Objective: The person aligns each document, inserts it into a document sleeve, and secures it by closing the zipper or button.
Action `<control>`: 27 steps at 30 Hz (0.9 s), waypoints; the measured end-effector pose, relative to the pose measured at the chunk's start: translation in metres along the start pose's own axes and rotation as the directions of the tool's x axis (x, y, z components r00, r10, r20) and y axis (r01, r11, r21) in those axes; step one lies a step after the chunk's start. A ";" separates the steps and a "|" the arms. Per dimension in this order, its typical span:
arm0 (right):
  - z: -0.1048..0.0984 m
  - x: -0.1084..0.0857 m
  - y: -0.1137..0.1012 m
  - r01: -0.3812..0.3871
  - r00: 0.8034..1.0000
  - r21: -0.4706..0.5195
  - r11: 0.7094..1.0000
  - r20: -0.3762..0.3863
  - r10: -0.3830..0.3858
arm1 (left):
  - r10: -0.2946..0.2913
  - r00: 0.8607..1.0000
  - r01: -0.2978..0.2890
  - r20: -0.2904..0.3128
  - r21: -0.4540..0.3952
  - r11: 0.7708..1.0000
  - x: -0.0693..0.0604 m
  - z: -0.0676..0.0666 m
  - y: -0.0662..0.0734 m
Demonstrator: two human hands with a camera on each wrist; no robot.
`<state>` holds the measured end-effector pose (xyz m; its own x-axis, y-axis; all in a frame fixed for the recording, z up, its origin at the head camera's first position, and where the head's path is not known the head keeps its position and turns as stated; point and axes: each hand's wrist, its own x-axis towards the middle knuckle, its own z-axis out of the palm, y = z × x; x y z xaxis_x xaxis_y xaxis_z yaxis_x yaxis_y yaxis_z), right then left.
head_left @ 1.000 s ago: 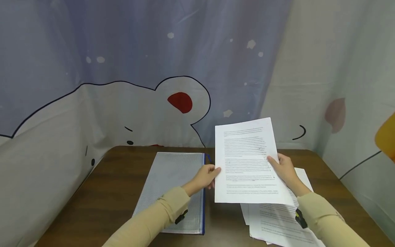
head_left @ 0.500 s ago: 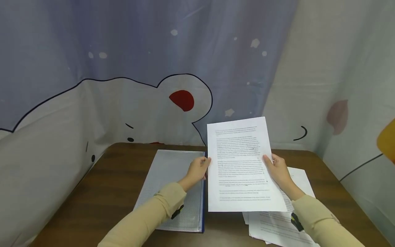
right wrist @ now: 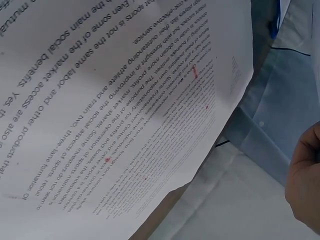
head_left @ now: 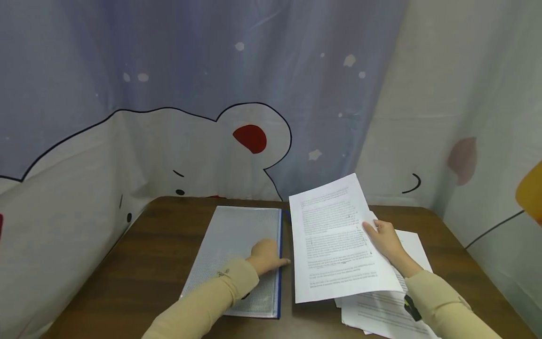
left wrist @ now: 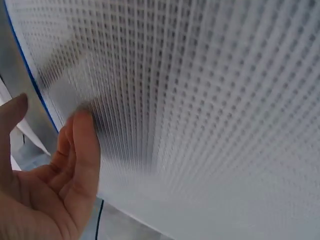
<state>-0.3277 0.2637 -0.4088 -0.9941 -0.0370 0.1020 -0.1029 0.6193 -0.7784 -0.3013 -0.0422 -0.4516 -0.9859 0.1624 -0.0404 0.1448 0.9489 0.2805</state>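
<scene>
In the head view my right hand point(head_left: 387, 242) holds printed paper point(head_left: 332, 249) by its right edge, thumb on the printed face. The paper is raised and tilted, its left side unsupported. My left hand point(head_left: 264, 256) is over the mesh zip folder point(head_left: 226, 230), thumb pointing right across the blue edge. In the left wrist view its fingers point(left wrist: 86, 150) are at the translucent folder, loosely bent, with the thumb apart and nothing pinched. Whether the fingertips press the folder is unclear. Printed text fills much of the right wrist view, with part of the right hand point(right wrist: 305, 182) at its edge.
More printed sheets point(head_left: 381, 308) lie loosely overlapped on the right of the brown wooden table point(head_left: 139, 259), partly under the raised paper. A patterned curtain point(head_left: 190, 155) hangs behind the table and along its sides.
My left hand has let go of the paper's left edge and moved down onto the folder. The paper, held in the right hand alone, has tilted, its left side dipping.
</scene>
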 end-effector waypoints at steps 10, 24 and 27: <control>-0.001 -0.003 0.005 -0.009 1.000 -0.027 1.000 0.012 0.009 | 0.077 0.997 -0.075 -0.029 0.037 0.996 0.005 0.006 -0.001; -0.004 -0.008 0.009 -0.002 1.000 -0.038 0.999 0.003 0.003 | 0.090 0.996 -0.088 0.006 -0.142 0.986 -0.001 0.001 -0.014; -0.003 -0.008 0.008 0.003 1.000 -0.029 1.000 0.017 -0.002 | 0.058 0.994 -0.040 0.092 -0.192 0.981 -0.002 -0.005 -0.015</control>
<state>-0.3200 0.2718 -0.4137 -0.9943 -0.0517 0.0931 -0.1045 0.6421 -0.7595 -0.3025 -0.0582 -0.4510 -0.9639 0.2417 -0.1116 0.1654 0.8722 0.4604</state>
